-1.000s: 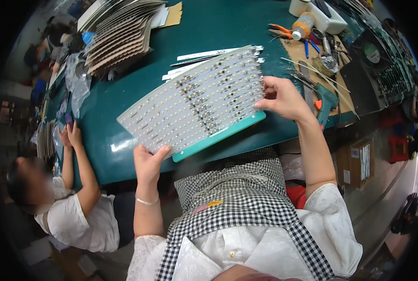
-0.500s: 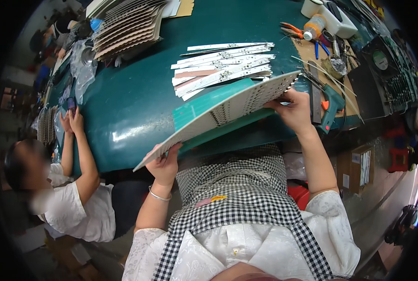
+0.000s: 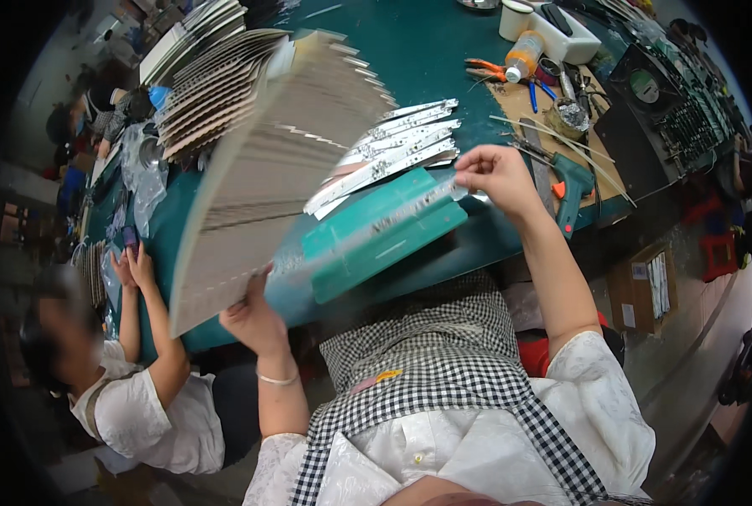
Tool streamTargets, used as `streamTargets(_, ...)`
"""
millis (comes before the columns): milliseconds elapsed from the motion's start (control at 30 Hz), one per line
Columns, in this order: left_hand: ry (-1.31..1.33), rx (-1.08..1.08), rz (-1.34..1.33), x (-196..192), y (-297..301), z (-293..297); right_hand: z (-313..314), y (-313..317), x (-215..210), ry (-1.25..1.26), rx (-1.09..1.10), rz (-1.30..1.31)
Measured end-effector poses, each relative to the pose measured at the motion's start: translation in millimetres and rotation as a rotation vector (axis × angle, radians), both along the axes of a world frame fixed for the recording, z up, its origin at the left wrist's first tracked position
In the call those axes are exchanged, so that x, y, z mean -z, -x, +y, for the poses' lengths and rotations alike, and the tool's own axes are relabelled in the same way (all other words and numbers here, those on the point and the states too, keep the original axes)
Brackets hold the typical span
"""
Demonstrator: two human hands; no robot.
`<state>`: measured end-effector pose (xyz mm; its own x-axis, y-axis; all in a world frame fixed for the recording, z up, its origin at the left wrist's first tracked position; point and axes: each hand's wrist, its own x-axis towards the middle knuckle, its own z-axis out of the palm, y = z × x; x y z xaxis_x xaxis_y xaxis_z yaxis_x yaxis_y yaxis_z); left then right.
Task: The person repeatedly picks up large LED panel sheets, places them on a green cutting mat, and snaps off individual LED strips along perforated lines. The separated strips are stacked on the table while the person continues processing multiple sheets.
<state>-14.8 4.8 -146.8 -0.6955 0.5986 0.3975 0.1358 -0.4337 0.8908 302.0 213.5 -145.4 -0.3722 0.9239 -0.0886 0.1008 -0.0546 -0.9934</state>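
The left hand (image 3: 253, 319) grips the lower edge of a large grey panel (image 3: 266, 160), fingers closed on it; the panel is blurred, tilted up over the green table (image 3: 426, 51). The right hand (image 3: 495, 173) pinches the end of a teal tray (image 3: 380, 236) that lies just below the panel. White strips (image 3: 393, 152) lie on the table beside the tray. A co-worker's hands (image 3: 133, 268) rest left of the panel.

Grey panel (image 3: 262, 177) swung up off the teal board (image 3: 384, 232), left hand (image 3: 253, 316) lifting its edge
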Motion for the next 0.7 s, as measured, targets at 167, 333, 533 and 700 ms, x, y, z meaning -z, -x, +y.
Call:
streamTargets(167,0.044,0.000,-0.149,-23,8,-9,76,27,12,-0.167,0.058,-0.085)
streamTargets(333,0.310,0.151,-0.170,5,8,-16,79,26,-1,-0.718,0.233,-0.629)
streamTargets(533,0.523,0.295,-0.207,19,-15,-20,9,7,-7,0.023,-0.259,0.093)
streamTargets(700,0.514,0.347,-0.159,9,-20,-13,-10,12,-5,0.097,-0.226,0.054)
